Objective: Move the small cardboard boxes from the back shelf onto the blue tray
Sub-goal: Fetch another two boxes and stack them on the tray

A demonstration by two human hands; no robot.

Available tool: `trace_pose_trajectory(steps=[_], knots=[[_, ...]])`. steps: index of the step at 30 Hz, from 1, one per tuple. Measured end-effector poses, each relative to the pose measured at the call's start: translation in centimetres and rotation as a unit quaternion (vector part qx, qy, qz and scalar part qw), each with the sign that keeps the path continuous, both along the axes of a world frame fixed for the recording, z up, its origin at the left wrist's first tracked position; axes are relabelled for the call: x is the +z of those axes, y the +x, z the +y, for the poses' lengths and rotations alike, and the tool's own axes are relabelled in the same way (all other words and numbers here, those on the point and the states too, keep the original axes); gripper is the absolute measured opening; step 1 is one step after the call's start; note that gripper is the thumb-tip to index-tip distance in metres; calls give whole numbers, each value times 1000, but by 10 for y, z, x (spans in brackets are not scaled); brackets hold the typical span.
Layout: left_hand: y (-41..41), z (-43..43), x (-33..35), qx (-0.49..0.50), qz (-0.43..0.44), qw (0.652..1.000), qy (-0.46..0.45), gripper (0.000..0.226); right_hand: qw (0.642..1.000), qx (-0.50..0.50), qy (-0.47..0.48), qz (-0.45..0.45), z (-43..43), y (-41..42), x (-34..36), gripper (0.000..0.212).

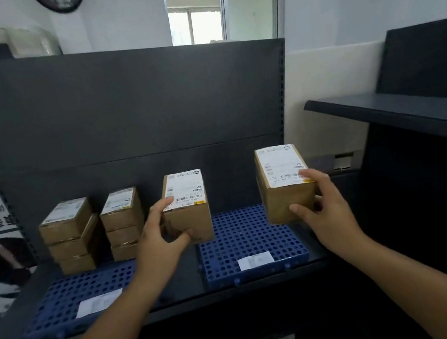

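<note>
Two blue perforated trays lie on the dark shelf, one at the left (69,295) and one at the right (246,242). My left hand (159,236) grips a cardboard box with a white label (189,204), held at the left edge of the right tray. My right hand (323,208) grips a second labelled cardboard box (283,180) above the right tray's far right corner. Two stacks of three small cardboard boxes each stand at the back of the left tray: one stack (69,236) at the far left, the other stack (123,224) beside it.
A tall dark back panel (124,112) rises behind the shelf. The shelf's front edge (180,309) runs below the trays. Another dark shelf (402,112) juts out at the right. White paper labels (255,261) lie on both trays. A poster hangs at the left.
</note>
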State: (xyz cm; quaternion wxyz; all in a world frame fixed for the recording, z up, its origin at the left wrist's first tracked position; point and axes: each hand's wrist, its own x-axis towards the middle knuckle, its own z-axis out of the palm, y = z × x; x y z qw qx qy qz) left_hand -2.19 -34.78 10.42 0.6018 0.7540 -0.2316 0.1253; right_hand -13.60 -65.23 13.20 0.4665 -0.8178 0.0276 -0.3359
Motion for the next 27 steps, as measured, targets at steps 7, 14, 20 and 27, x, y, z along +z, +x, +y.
trace_pose_trajectory(steps=[7, 14, 20, 27], knots=[[75, -76, -45, 37, 46, 998, 38, 74, 998, 36, 17, 41, -71, 105, -60, 65], [134, -131, -103, 79, 102, 989, 67, 77, 993, 71, -5, 99, -107, 198, -129, 65], [166, -146, -135, 107, 117, 981, 114, 70, 984, 93, -38, 146, -110, 242, -167, 63], [182, -149, -148, 121, 105, 976, 149, 72, 983, 78, -51, 161, -109, 257, -177, 61]])
